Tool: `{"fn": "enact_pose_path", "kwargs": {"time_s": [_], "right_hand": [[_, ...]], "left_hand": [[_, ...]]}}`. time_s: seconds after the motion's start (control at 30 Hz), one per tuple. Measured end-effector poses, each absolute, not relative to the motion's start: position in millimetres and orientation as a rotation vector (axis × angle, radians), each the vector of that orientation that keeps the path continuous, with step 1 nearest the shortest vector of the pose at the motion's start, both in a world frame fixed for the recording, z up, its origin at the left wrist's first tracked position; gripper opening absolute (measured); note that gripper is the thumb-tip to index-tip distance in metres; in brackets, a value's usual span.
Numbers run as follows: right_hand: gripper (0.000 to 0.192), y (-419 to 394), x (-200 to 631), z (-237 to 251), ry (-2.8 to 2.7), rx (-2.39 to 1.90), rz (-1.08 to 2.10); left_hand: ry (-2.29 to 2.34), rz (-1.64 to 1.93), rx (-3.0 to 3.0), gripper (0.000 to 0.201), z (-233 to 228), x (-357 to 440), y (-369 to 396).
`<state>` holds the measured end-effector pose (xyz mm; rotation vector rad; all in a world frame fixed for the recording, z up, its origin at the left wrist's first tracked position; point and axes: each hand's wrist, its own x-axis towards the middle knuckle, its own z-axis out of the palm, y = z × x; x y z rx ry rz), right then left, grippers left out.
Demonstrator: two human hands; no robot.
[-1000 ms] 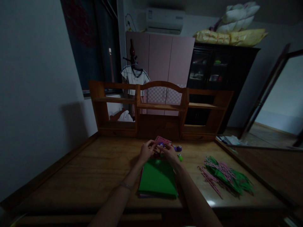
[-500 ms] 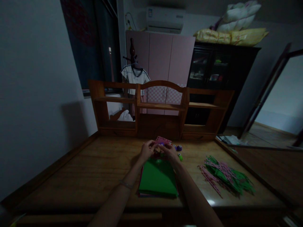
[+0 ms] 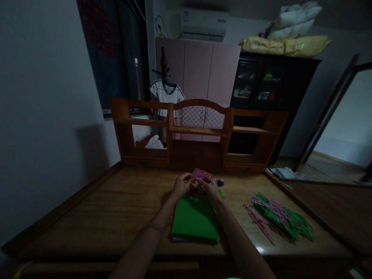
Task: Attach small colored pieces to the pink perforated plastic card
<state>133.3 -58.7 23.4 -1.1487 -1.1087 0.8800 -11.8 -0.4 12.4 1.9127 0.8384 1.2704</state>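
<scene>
- The left hand (image 3: 181,185) and the right hand (image 3: 209,186) meet at the far end of the wooden surface (image 3: 116,209), fingers curled together around a pink perforated sheet (image 3: 200,173) and a small object between them; the light is too dim to tell just what that object is.
- Both hands are closed in a pinching grip on the pink sheet, which tilts up just past the fingertips.
- A stack of green sheets (image 3: 194,219) lies flat right below the hands, between the forearms.
- A purple punch (image 3: 220,181) and a green punch (image 3: 222,192) sit just beside the right hand.
- A heap of green and pink cut strips (image 3: 276,217) lies well apart, to the right.
- A wooden shelf unit (image 3: 197,135) stands behind.
</scene>
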Motion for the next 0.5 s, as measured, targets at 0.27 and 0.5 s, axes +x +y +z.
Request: {"fn": "enact_pose_path", "kwargs": {"time_s": [0.27,0.5], "right_hand": [[0.041,-53.7,140.7,17.1,-0.995,-1.090,0.982],[0.043,-48.6,141.0,12.2,-1.031,-1.109,0.982]], "left_hand": [[0.768,1.238,1.916,0.037,11.2,-6.4,-5.3],[0.745,1.246,1.916,0.036,10.2,-6.9,-4.9]]}}
